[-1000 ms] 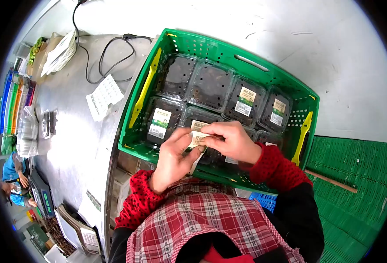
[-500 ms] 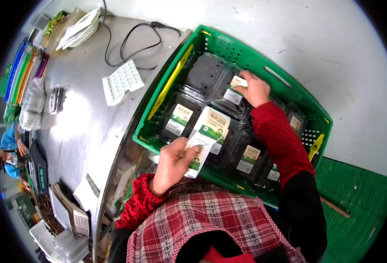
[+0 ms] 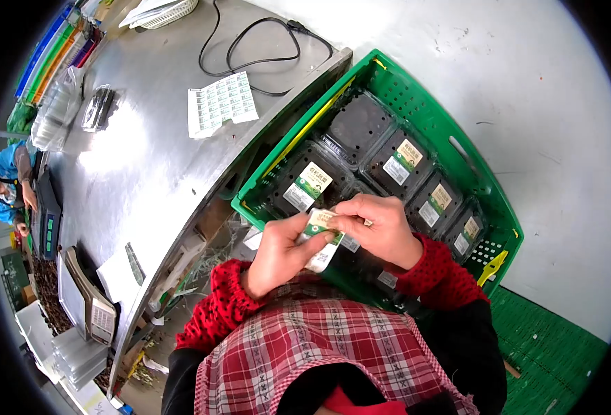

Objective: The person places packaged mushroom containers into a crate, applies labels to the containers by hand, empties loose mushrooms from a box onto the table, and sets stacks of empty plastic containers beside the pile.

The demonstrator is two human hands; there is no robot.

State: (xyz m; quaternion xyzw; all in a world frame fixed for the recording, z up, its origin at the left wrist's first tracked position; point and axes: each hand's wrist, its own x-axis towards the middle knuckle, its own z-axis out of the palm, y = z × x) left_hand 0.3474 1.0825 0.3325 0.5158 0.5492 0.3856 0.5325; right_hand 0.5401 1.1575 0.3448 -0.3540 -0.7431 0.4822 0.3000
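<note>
Left hand [image 3: 278, 254] and right hand [image 3: 383, 232] pinch cream-and-green labels [image 3: 321, 258] above the crate [image 3: 426, 114]; inside it, labelled boxes [image 3: 435, 200] show print too small to read.

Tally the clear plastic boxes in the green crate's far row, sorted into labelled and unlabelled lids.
Labelled clear, dark-filled, square plastic boxes: 3
Unlabelled clear, dark-filled, square plastic box: 1
Total in the far row of the perforated green plastic crate: 4
</note>
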